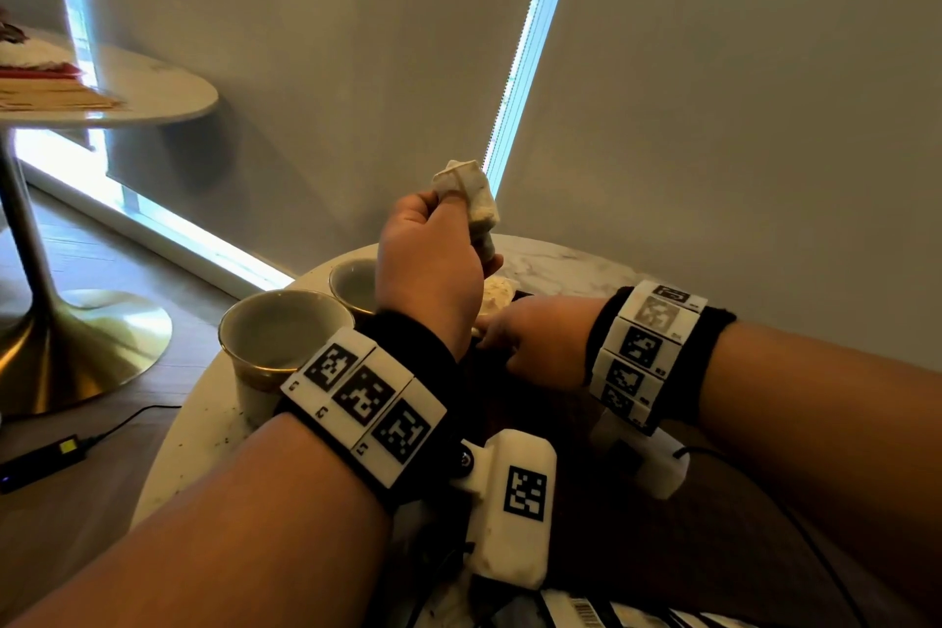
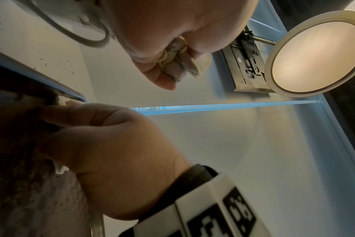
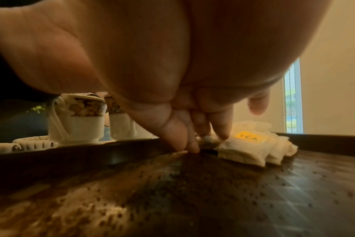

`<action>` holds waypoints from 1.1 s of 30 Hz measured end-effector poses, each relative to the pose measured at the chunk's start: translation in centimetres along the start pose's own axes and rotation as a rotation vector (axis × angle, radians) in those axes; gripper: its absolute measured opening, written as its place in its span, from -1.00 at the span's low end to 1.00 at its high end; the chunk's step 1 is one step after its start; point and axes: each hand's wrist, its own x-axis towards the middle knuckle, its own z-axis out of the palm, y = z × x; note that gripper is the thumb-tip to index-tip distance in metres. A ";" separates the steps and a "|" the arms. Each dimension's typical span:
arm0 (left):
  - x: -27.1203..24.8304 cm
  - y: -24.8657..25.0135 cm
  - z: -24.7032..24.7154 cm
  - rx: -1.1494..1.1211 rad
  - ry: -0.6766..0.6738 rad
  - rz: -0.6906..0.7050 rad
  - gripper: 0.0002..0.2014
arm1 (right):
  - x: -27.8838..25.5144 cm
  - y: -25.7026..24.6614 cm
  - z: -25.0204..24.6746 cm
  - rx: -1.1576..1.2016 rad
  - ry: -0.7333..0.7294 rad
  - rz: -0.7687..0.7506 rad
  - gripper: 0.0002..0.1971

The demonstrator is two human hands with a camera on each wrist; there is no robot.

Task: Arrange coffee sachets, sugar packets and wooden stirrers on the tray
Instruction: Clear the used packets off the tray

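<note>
Holding a small bunch of pale sachets up in the air, my left hand has its fingers curled tight around them, above the two cups on the marble table, while my right hand is low over the dark tray, mostly hidden in the head view. From the left wrist view, the sachets look crumpled in my fist and one corner sticks out loose; I think one can slip and fall into a cup. From the right wrist view, my right fingertips press down on the tray floor just beside the white packets lying there. I cannot tell if they pinch something thin or only touch the surface. If I push sideways, I may disturb that pile or knock the tray rim against the cups.
</note>
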 end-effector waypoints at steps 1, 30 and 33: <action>0.0 0.0 0.0 0.000 -0.002 -0.001 -0.96 | 0.0 0.0 -0.1 0.013 0.008 -0.002 -0.58; -0.3 -0.6 -0.1 0.164 -0.131 -0.054 -0.94 | -3.6 1.5 -1.6 1.029 0.949 -0.263 -0.74; -0.3 -0.6 -0.2 0.173 -0.139 -0.051 -0.93 | -3.5 1.3 -1.3 1.051 0.926 -0.242 -0.68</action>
